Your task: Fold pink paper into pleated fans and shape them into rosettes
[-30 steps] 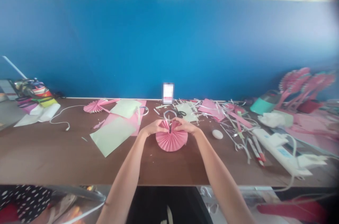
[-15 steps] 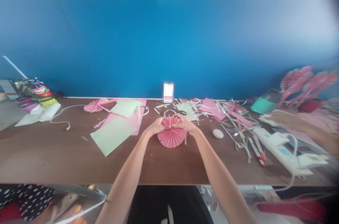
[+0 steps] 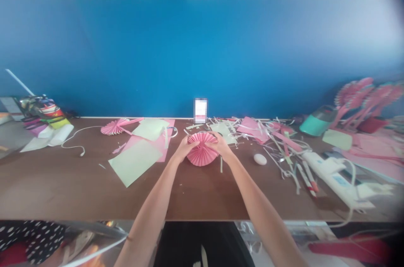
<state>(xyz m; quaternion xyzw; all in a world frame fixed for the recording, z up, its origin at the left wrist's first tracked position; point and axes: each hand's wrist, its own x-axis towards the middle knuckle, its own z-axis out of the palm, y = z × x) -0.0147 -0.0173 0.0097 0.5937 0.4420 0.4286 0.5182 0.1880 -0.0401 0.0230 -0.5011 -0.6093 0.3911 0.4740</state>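
Observation:
A round pink pleated paper fan (image 3: 203,156) is held between both hands near the middle of the table. My left hand (image 3: 186,147) grips its left side, with the thumb pressed toward the centre. My right hand (image 3: 221,147) grips the opposite side in the same way, thumb also near the centre. The fingers behind the fan are hidden. Just beneath my right hand lies a thin pale paper strip (image 3: 221,166). Beyond the hands is a small upright white screen, blurred out (image 3: 200,110).
Left are pale green paper (image 3: 134,165), another pink fan (image 3: 112,127) and a white cord (image 3: 82,149). Paper scraps, a white egg-shaped thing (image 3: 260,159), markers (image 3: 306,180) and a white power strip (image 3: 334,182) lie right. A blue partition (image 3: 189,56) rises behind.
The fan has gone from partly tilted to a fuller disc facing me, its lower edge higher. My thumbs have shifted on its centre. Another person's hand at the right has left view.

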